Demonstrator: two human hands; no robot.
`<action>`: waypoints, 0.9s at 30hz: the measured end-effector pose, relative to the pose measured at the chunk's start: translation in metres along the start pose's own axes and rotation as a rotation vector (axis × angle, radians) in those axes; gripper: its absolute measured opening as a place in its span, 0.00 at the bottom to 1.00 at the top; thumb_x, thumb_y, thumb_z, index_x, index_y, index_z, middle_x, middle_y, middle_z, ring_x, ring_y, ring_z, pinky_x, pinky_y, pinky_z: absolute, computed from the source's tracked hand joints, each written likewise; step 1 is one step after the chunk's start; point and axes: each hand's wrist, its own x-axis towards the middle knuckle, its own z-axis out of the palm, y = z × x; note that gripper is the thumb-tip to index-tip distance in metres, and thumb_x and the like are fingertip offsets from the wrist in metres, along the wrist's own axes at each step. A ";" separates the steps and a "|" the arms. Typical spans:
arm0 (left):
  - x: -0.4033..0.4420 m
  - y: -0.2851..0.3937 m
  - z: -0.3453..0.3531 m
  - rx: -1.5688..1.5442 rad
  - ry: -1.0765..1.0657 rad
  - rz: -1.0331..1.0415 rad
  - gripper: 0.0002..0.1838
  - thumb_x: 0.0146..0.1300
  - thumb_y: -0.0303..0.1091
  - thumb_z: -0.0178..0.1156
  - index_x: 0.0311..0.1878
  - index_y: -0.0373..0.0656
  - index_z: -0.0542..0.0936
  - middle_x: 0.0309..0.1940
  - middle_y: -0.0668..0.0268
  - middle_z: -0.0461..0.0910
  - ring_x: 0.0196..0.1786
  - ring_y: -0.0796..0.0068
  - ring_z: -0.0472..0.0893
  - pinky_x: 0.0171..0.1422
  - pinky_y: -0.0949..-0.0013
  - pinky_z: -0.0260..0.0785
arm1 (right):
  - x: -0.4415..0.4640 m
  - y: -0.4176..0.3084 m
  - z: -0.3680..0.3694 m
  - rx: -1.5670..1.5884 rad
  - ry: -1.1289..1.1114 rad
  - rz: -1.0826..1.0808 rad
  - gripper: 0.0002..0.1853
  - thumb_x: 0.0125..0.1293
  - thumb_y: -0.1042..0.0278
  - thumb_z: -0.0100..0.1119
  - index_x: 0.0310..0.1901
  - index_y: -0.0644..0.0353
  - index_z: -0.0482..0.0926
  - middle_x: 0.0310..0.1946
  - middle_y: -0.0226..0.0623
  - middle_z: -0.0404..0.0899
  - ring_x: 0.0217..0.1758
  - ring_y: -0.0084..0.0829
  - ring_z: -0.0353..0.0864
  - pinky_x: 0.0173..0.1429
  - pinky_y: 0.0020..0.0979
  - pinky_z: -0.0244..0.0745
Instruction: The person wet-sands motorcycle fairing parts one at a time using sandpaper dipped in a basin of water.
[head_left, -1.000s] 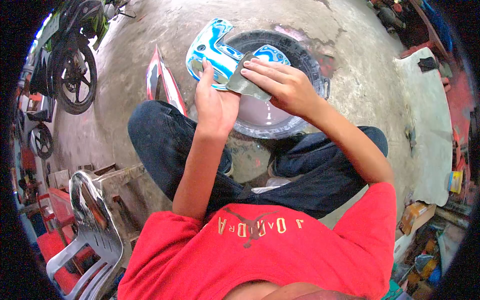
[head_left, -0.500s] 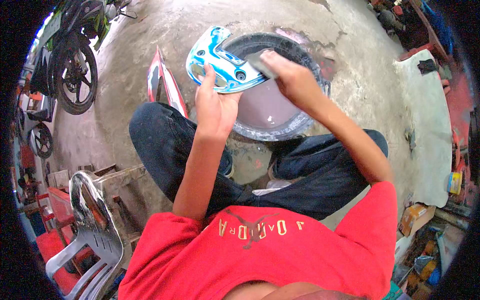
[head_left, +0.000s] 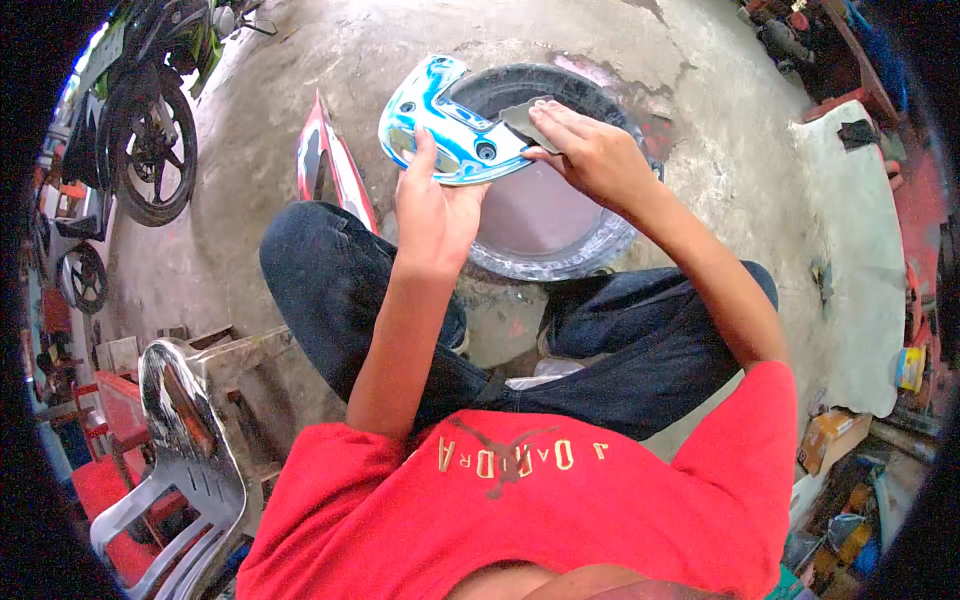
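My left hand (head_left: 437, 205) grips the lower edge of a curved blue-and-white panel (head_left: 437, 120), its thumb on the face and the other fingers mostly hidden beneath. Pinched in my right hand (head_left: 597, 155) is a grey sheet (head_left: 524, 122), lying against the panel's right end. Under that end is a round black basin (head_left: 622, 232) holding cloudy, pinkish-grey liquid. The panel is tilted and overlaps the basin's left side.
A red-and-white pointed panel (head_left: 345, 180) lies on the concrete floor left of the basin. A motorcycle (head_left: 150, 140) stands at upper left. A plastic chair (head_left: 200, 450) is at lower left, a cardboard box (head_left: 832, 436) at lower right.
Since one second ago, my right hand has moved the grey sheet from the panel's middle to its right end, uncovering a dark hole. The panel sits slightly lower in view.
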 end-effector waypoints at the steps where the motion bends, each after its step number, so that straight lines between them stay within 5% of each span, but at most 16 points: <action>1: 0.002 0.000 0.000 0.002 -0.009 0.006 0.20 0.81 0.42 0.47 0.70 0.45 0.67 0.65 0.58 0.74 0.67 0.59 0.76 0.72 0.41 0.68 | 0.000 -0.008 -0.002 0.014 0.018 -0.008 0.29 0.65 0.56 0.68 0.63 0.65 0.77 0.60 0.49 0.81 0.63 0.44 0.82 0.64 0.38 0.80; 6: 0.003 -0.001 -0.002 0.004 -0.047 0.012 0.20 0.82 0.42 0.46 0.70 0.45 0.66 0.65 0.58 0.74 0.68 0.59 0.75 0.72 0.40 0.68 | 0.000 -0.021 -0.002 0.030 0.004 -0.070 0.29 0.63 0.65 0.68 0.66 0.62 0.75 0.61 0.46 0.80 0.65 0.42 0.81 0.65 0.38 0.79; 8: 0.000 0.000 -0.001 -0.008 -0.006 0.011 0.21 0.82 0.41 0.46 0.71 0.45 0.65 0.65 0.57 0.74 0.68 0.58 0.75 0.72 0.40 0.67 | 0.006 -0.011 0.002 0.101 0.051 -0.017 0.27 0.68 0.63 0.59 0.67 0.60 0.73 0.61 0.47 0.81 0.64 0.41 0.81 0.66 0.38 0.78; 11: 0.003 0.002 0.001 -0.013 0.002 0.018 0.21 0.82 0.40 0.46 0.71 0.44 0.65 0.65 0.57 0.74 0.68 0.57 0.75 0.73 0.40 0.67 | 0.006 -0.044 -0.007 0.019 0.084 -0.125 0.25 0.69 0.60 0.61 0.65 0.60 0.75 0.61 0.46 0.81 0.65 0.43 0.80 0.66 0.40 0.78; 15: 0.001 0.003 0.001 -0.019 0.016 0.003 0.21 0.82 0.39 0.45 0.72 0.44 0.64 0.67 0.56 0.72 0.69 0.56 0.74 0.73 0.39 0.66 | 0.009 -0.024 -0.008 0.185 0.091 0.087 0.23 0.71 0.60 0.61 0.65 0.57 0.76 0.61 0.48 0.80 0.63 0.46 0.81 0.65 0.41 0.78; 19: -0.004 0.003 0.016 -0.046 0.115 0.008 0.21 0.81 0.37 0.46 0.71 0.40 0.65 0.69 0.54 0.70 0.73 0.53 0.70 0.78 0.35 0.58 | 0.019 -0.019 -0.039 0.439 0.206 0.503 0.14 0.74 0.63 0.59 0.50 0.64 0.84 0.41 0.52 0.86 0.41 0.43 0.88 0.46 0.36 0.80; 26: -0.007 0.003 0.017 -0.042 0.096 -0.021 0.21 0.81 0.38 0.47 0.71 0.40 0.66 0.68 0.55 0.72 0.72 0.54 0.71 0.77 0.36 0.60 | 0.021 -0.003 -0.039 0.386 0.434 0.514 0.12 0.70 0.68 0.63 0.52 0.59 0.81 0.41 0.48 0.88 0.41 0.39 0.90 0.47 0.36 0.82; 27: -0.007 0.003 0.017 -0.043 0.091 -0.024 0.21 0.81 0.38 0.46 0.71 0.41 0.66 0.68 0.55 0.72 0.72 0.54 0.71 0.76 0.36 0.61 | 0.020 -0.002 -0.041 0.305 0.389 0.384 0.13 0.66 0.73 0.64 0.52 0.58 0.77 0.45 0.47 0.87 0.46 0.42 0.89 0.50 0.38 0.82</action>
